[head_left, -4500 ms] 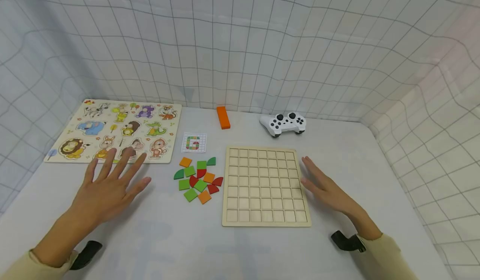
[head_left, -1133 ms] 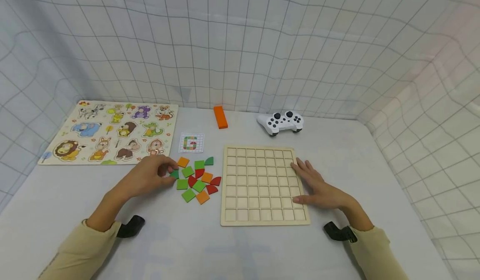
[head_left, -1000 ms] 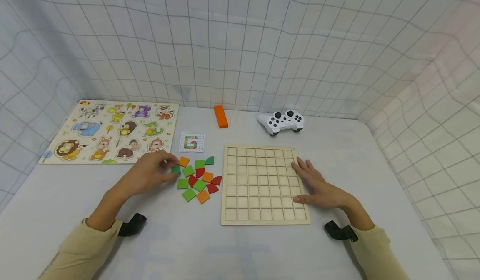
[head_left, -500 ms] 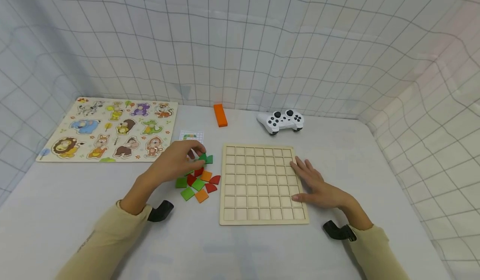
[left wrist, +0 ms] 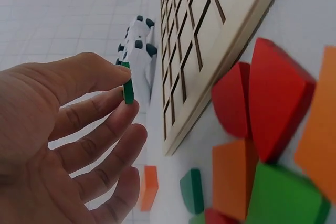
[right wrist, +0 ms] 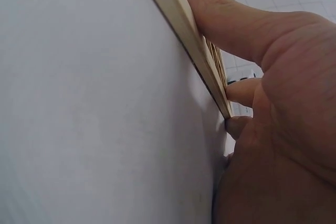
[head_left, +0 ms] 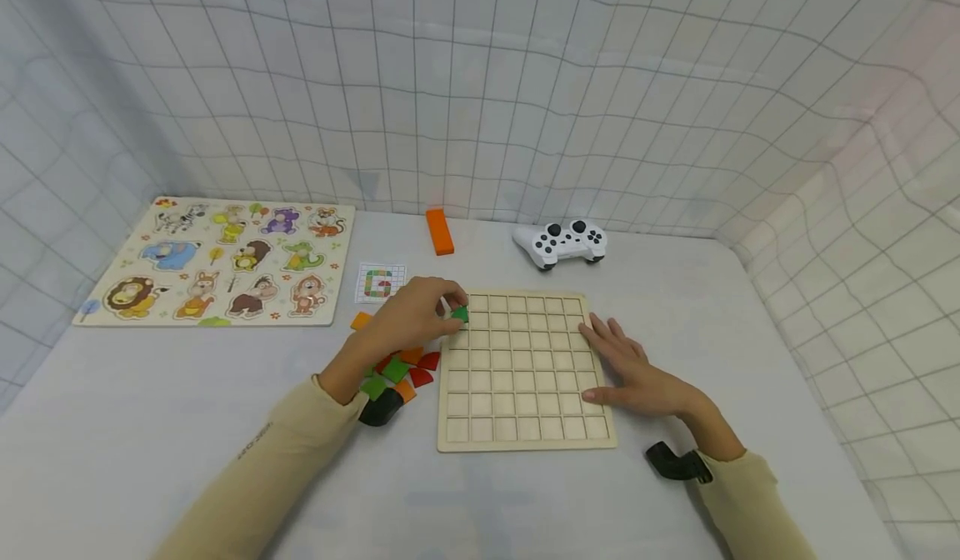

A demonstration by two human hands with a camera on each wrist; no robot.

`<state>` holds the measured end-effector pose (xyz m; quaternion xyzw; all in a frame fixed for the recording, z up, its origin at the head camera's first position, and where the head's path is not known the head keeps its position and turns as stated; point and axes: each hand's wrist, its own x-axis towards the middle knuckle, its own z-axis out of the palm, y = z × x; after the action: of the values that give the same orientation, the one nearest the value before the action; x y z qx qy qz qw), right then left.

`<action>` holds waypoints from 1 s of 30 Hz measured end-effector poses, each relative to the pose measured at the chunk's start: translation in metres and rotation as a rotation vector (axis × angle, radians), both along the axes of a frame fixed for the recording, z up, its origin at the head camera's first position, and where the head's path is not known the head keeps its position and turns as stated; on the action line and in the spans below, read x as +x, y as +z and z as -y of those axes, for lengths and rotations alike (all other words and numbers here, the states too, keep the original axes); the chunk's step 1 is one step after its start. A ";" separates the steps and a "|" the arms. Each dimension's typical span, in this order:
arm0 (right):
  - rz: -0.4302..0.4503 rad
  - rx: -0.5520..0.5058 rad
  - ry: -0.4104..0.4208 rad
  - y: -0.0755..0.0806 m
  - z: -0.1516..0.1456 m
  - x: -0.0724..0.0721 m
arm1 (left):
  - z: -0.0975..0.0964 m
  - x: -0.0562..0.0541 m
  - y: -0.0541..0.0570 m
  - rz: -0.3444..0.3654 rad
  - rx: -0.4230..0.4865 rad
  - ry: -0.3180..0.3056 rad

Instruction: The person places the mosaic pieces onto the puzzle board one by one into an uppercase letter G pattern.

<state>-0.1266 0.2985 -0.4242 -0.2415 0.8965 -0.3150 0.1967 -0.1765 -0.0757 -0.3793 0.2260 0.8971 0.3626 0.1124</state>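
Note:
My left hand (head_left: 408,314) pinches a dark green quarter-circle tile (left wrist: 127,83) between thumb and fingers, over the top left corner of the wooden grid board (head_left: 525,445). No tile shows in the board's visible squares. At the board's right edge rests my right hand (head_left: 633,377), fingers relaxed, with the thumb on the frame in the right wrist view. Loose tiles lie left of the board, partly hidden under the left hand and wrist: red quarter-circles (head_left: 422,377), light green squares (head_left: 395,370) and orange squares (head_left: 362,320).
A small pattern card (head_left: 362,293) lies behind the tiles. An animal peg-style puzzle board (head_left: 168,289) is at the back left. Along the back are an orange block (head_left: 440,232) and a white game controller (head_left: 551,253). A gridded cloth wall (head_left: 480,110) encloses the table.
My left hand took hold of the dark green quarter-circle tile at the pile's left and carried it right, across the tiles, to the board. My right hand moved onto the board's edge and stayed.

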 end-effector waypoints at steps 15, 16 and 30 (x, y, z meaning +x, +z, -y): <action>-0.019 -0.003 0.000 0.001 -0.001 0.001 | -0.032 -0.014 -0.007 -0.021 -0.167 0.001; -0.021 -0.004 0.002 0.001 0.000 0.001 | -0.033 -0.014 -0.007 -0.021 -0.177 0.003; -0.008 0.007 -0.003 0.003 0.000 0.001 | -0.043 -0.015 -0.010 -0.028 -0.215 0.000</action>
<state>-0.1258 0.2984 -0.4210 -0.2406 0.8988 -0.3111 0.1936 -0.1912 -0.0330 -0.3892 0.2177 0.9323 0.2609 0.1235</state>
